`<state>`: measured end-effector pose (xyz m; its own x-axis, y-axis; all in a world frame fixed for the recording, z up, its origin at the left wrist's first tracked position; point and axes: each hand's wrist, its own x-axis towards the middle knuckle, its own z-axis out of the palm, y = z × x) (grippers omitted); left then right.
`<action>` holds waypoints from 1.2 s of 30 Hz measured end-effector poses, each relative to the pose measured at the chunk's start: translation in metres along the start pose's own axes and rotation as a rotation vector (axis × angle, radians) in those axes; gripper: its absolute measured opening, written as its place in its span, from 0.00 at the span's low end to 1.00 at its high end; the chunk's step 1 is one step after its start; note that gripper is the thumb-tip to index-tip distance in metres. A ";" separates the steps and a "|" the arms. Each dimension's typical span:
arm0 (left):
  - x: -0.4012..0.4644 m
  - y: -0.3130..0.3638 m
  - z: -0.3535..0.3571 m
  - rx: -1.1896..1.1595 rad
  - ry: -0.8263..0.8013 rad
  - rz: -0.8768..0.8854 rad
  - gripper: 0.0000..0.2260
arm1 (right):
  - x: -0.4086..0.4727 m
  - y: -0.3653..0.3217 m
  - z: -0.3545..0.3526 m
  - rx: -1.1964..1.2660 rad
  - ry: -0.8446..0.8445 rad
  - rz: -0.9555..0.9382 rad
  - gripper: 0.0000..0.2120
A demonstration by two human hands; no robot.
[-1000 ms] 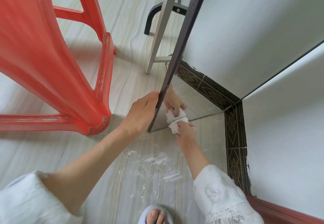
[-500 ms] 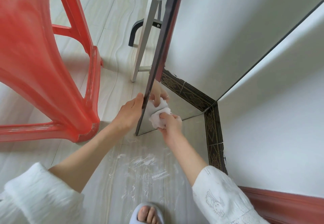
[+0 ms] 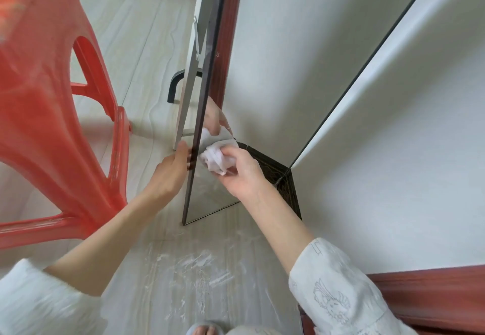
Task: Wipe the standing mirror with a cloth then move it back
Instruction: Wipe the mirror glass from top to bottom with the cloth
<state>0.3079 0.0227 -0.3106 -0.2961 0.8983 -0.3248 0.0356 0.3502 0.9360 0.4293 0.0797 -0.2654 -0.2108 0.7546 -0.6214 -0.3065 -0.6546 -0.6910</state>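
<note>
The standing mirror (image 3: 275, 77) has a thin dark frame and a grey rear stand, and it stands upright on the pale floor next to the white wall. My left hand (image 3: 169, 174) grips its left frame edge low down. My right hand (image 3: 240, 174) presses a crumpled white cloth (image 3: 215, 160) against the lower left of the glass. The glass reflects the hand and the cloth just above them. The mirror's bottom corner rests on the floor below my hands.
A red plastic stool (image 3: 52, 124) stands close on the left. The white wall (image 3: 393, 177) with dark patterned skirting (image 3: 290, 193) is on the right, and red-brown wood trim (image 3: 433, 295) runs at the lower right. White scuff marks cover the floor by my slippered foot (image 3: 204, 330).
My view has risen and swung, so the mirror looks more upright. My right hand with the cloth has moved up the glass. My left hand stays on the frame edge.
</note>
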 end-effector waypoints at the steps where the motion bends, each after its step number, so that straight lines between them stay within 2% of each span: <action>1: -0.001 0.003 0.000 -0.018 0.007 0.009 0.23 | -0.003 -0.005 0.001 -0.003 -0.007 -0.012 0.11; 4: -0.004 0.013 -0.001 -0.044 0.032 0.051 0.17 | -0.009 -0.016 0.006 0.009 -0.007 -0.044 0.18; 9: -0.011 0.022 -0.002 -0.045 0.009 0.106 0.16 | -0.012 -0.016 0.009 0.022 -0.038 -0.071 0.07; 11: -0.013 0.024 -0.002 -0.036 0.017 0.119 0.17 | -0.008 -0.010 0.006 0.006 -0.012 -0.079 0.06; 17: -0.015 0.026 -0.003 -0.012 -0.016 0.110 0.14 | -0.003 0.007 0.000 -0.115 0.157 -0.009 0.13; 21: -0.015 0.038 -0.005 -0.097 -0.033 0.103 0.16 | -0.009 -0.005 0.007 -0.163 0.145 -0.001 0.20; 24: -0.015 0.062 -0.012 -0.162 -0.054 0.133 0.17 | -0.018 -0.023 0.021 -0.168 0.110 0.006 0.21; 27: -0.018 0.091 -0.021 -0.163 -0.046 0.191 0.20 | -0.035 -0.042 0.040 -0.146 0.072 0.005 0.17; 31: -0.028 0.112 -0.029 -0.171 -0.062 0.239 0.22 | -0.066 -0.073 0.063 -0.162 0.002 -0.071 0.05; 36: -0.038 0.123 -0.033 -0.136 -0.097 0.205 0.28 | -0.097 -0.102 0.088 -0.116 0.016 -0.093 0.05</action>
<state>0.2923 0.0227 -0.1789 -0.2028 0.9703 -0.1318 -0.0449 0.1253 0.9911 0.3996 0.0774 -0.1024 -0.1713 0.8122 -0.5577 -0.2145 -0.5832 -0.7835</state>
